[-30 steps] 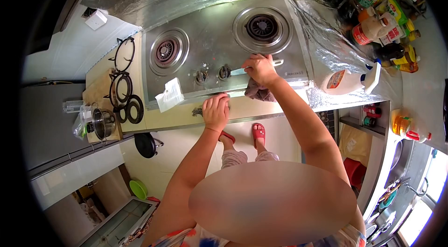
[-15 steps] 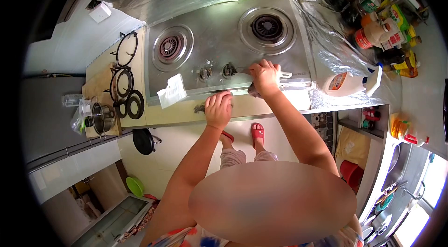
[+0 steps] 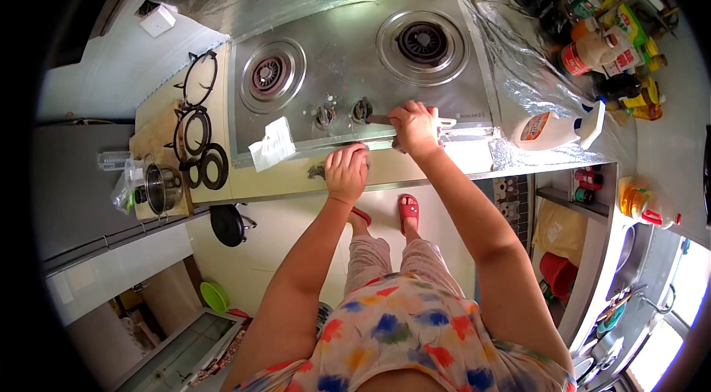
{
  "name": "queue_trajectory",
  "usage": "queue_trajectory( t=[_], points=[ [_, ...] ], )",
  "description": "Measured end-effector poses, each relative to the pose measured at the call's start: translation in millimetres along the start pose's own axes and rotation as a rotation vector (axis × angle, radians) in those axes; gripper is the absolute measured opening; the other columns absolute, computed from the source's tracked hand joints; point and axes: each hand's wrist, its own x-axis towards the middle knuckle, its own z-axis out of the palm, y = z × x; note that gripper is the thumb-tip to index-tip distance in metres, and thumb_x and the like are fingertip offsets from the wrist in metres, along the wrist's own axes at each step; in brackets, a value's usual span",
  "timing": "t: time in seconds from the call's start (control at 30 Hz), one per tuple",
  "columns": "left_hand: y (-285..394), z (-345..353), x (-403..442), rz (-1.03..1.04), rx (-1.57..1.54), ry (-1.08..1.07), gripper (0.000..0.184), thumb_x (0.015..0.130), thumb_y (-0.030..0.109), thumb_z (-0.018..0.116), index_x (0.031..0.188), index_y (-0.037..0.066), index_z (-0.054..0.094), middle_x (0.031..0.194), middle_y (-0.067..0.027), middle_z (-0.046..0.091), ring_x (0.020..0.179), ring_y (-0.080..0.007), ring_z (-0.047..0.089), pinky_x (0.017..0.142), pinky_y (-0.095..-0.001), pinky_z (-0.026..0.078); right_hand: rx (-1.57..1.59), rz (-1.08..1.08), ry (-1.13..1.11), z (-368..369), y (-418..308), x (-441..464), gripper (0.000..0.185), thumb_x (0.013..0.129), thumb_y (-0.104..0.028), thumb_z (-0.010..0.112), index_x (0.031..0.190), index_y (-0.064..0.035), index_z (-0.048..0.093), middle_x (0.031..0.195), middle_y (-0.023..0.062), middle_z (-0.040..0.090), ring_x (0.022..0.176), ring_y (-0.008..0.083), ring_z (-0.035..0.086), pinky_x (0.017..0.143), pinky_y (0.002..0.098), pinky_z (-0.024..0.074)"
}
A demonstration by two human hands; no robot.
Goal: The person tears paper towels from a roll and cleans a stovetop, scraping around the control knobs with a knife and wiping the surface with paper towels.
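1. my right hand (image 3: 416, 127) is closed around a knife (image 3: 380, 119) at the stove's (image 3: 341, 44) near edge, blade pointing left toward a knob (image 3: 361, 110).
2. my left hand (image 3: 346, 172) lies palm down, partly open, on the near counter (image 3: 289, 178); i cannot tell if anything is underneath.
3. small lettering marks the stove's near right corner, unreadable.
4. right: white spray bottle (image 3: 548, 131), orange label, words too blurred; beyond, condiment bottles (image 3: 589, 53).
5. near left: a paper (image 3: 272, 144), print illegible.
6. far left: metal pot (image 3: 163, 187), contents unclear.
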Motion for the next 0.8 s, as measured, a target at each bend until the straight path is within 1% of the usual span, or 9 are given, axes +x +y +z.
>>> queue_trajectory(
  t=[0.03, 0.07, 0.17, 0.3, 0.43, 0.53, 0.6, 0.7, 0.8],
  points=[
    [-0.3, 0.0, 0.0, 0.005, 0.004, -0.002, 0.014, 0.082, 0.014, 0.058, 0.095, 0.013, 0.063, 0.107, 0.002, 0.063, 0.096, -0.0205, 0.058, 0.089, -0.0359, 0.04, 0.002, -0.032, 0.009, -0.3, -2.5, -1.6, 0.007, 0.08, -0.021, 0.068, 0.083, -0.0238, 0.073, 0.084, -0.0027, 0.061, 0.09, 0.018, 0.059, 0.083, 0.0396, 0.0373],
    [-0.8, 0.5, -0.3, 0.005, 0.005, -0.004, 0.014, 0.082, 0.014, 0.058, 0.095, 0.013, 0.063, 0.107, 0.0021, 0.063, 0.096, -0.0205, 0.058, 0.089, -0.0358, 0.04, 0.0, -0.016, 0.028, -1.4, -4.0, -2.5, 0.007, 0.079, -0.02, 0.068, 0.083, -0.0235, 0.073, 0.083, -0.0018, 0.06, 0.09, 0.0188, 0.059, 0.083, 0.0397, 0.0374],
    [-1.8, 1.3, -1.9, 0.0, 0.007, -0.005, 0.014, 0.081, 0.015, 0.059, 0.095, 0.013, 0.063, 0.106, 0.0024, 0.062, 0.096, -0.0204, 0.058, 0.089, -0.0358, 0.04, -0.011, 0.09, 0.035, -14.0, -8.3, -3.5, 0.006, 0.078, -0.019, 0.068, 0.081, -0.0224, 0.072, 0.084, -0.0012, 0.06, 0.09, 0.0198, 0.059, 0.083, 0.04, 0.0375],
    [-0.8, -1.0, -1.4, -0.008, 0.002, -0.017, 0.014, 0.081, 0.015, 0.06, 0.095, 0.013, 0.063, 0.106, 0.0029, 0.062, 0.098, -0.0193, 0.058, 0.09, -0.036, 0.04, -0.076, 0.098, -0.055, -19.4, -8.3, 0.1, 0.012, 0.078, -0.017, 0.064, 0.087, -0.0196, 0.071, 0.093, 0.004, 0.06, 0.098, 0.0231, 0.057, 0.087, 0.0407, 0.0362],
    [-0.2, -1.0, -1.2, -0.025, -0.033, -0.018, 0.014, 0.082, 0.014, 0.059, 0.095, 0.013, 0.064, 0.107, 0.0015, 0.063, 0.097, -0.0214, 0.059, 0.09, -0.0365, 0.04, -0.124, 0.087, -0.042, -12.8, -16.3, 1.6, 0.013, 0.08, -0.014, 0.059, 0.086, -0.0176, 0.07, 0.093, 0.0064, 0.06, 0.099, 0.0245, 0.057, 0.087, 0.041, 0.0366],
    [-0.8, -1.9, -1.3, -0.022, -0.029, -0.012, 0.014, 0.081, 0.015, 0.061, 0.095, 0.014, 0.063, 0.107, 0.0032, 0.062, 0.101, -0.0176, 0.058, 0.091, -0.0361, 0.04, -0.116, 0.073, -0.027, -12.4, -23.7, -2.8, 0.014, 0.081, -0.013, 0.057, 0.086, -0.017, 0.069, 0.093, 0.0073, 0.059, 0.098, 0.025, 0.057, 0.087, 0.0412, 0.0369],
    [-1.1, -1.4, -0.4, -0.016, -0.035, 0.003, 0.014, 0.081, 0.015, 0.061, 0.095, 0.013, 0.063, 0.107, 0.0032, 0.062, 0.101, -0.0176, 0.058, 0.091, -0.0361, 0.04, -0.132, 0.082, -0.045, -11.5, -29.4, -6.5, 0.015, 0.081, -0.012, 0.056, 0.086, -0.0168, 0.069, 0.092, 0.0073, 0.059, 0.097, 0.0249, 0.057, 0.087, 0.0412, 0.0369],
    [-1.5, -1.8, -1.8, -0.015, -0.041, 0.003, 0.016, 0.08, 0.015, 0.061, 0.096, 0.013, 0.063, 0.108, 0.0028, 0.062, 0.101, -0.0177, 0.058, 0.091, -0.036, 0.04, -0.126, 0.105, -0.022, -8.4, -34.0, -11.9, 0.014, 0.083, -0.016, 0.057, 0.087, -0.0168, 0.07, 0.09, 0.0069, 0.059, 0.097, 0.0254, 0.057, 0.086, 0.0417, 0.0367],
    [-2.6, -3.2, -0.2, -0.014, -0.09, 0.004, 0.019, 0.08, 0.013, 0.06, 0.098, 0.013, 0.062, 0.11, 0.0018, 0.063, 0.101, -0.02, 0.058, 0.092, -0.0364, 0.039, -0.155, 0.114, 0.086, -21.4, -37.7, -21.1, 0.012, 0.083, -0.015, 0.062, 0.09, -0.0187, 0.07, 0.086, 0.0053, 0.06, 0.09, 0.0248, 0.06, 0.083, 0.0424, 0.0377]
  ],
)
